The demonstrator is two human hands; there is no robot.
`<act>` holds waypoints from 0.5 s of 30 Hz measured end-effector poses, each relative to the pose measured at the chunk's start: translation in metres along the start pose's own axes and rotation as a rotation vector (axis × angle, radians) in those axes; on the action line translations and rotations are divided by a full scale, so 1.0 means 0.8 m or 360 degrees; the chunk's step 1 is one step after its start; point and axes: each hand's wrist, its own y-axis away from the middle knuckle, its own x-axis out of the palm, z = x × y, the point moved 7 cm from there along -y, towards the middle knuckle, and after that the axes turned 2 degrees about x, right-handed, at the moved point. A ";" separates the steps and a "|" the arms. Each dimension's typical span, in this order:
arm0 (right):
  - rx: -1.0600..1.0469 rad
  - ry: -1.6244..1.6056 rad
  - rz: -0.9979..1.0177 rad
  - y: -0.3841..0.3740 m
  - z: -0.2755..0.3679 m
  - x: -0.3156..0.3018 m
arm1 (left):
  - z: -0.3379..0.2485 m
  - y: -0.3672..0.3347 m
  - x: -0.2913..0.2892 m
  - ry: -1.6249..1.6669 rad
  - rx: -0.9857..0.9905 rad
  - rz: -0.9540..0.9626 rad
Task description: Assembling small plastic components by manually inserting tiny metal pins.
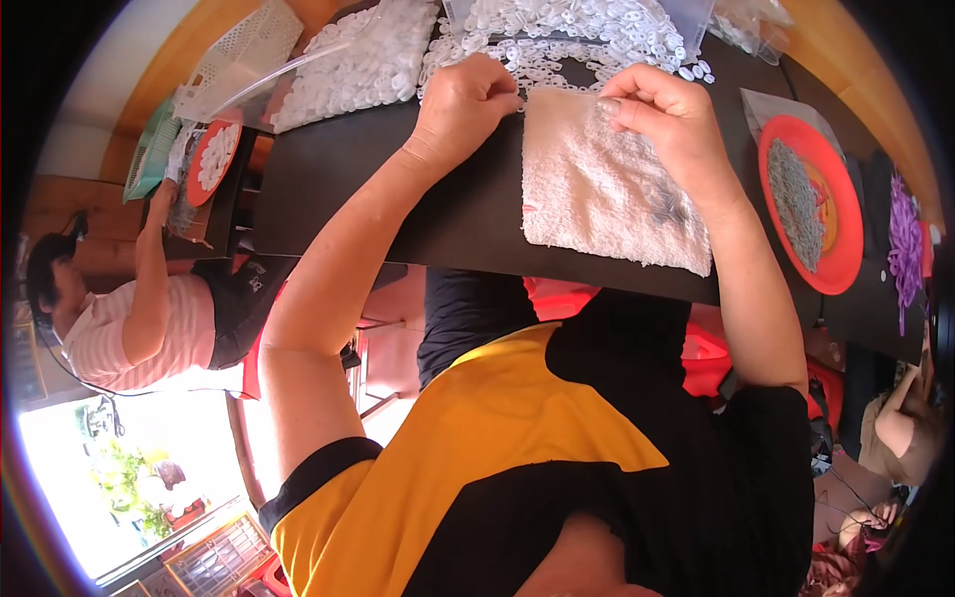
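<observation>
A cream terry cloth (607, 204) lies flat on the dark table, with a greyish patch on its right half. At its upper left corner is my left hand (468, 104), its fingers curled and thumb pressed in; whatever it pinches is too small to make out. Above the cloth's upper right part, my right hand (667, 119) has its thumb and forefinger drawn together, and what is between them cannot be made out. Just beyond both hands, many small white oval plastic rings (542, 50) are spread loosely on the table.
A clear plastic container (701, 25) and a bag of white pieces (358, 65) stand at the back. On the right is a red plate (848, 244) of small grey metal parts, with purple cords (904, 239) beyond. A person (149, 318) works at the left beside another red plate (213, 164).
</observation>
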 end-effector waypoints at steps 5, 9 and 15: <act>-0.0102 0.0019 -0.0013 0.000 0.007 0.003 | 0.000 -0.002 0.016 -0.0084 -0.0011 0.0168; -0.0175 0.0089 -0.0050 0.000 0.007 -0.003 | 0.008 -0.009 0.018 -0.0190 -0.0163 0.0185; -0.0071 0.0127 0.0004 -0.001 0.007 -0.001 | 0.002 0.005 0.001 0.0136 -0.0200 -0.0228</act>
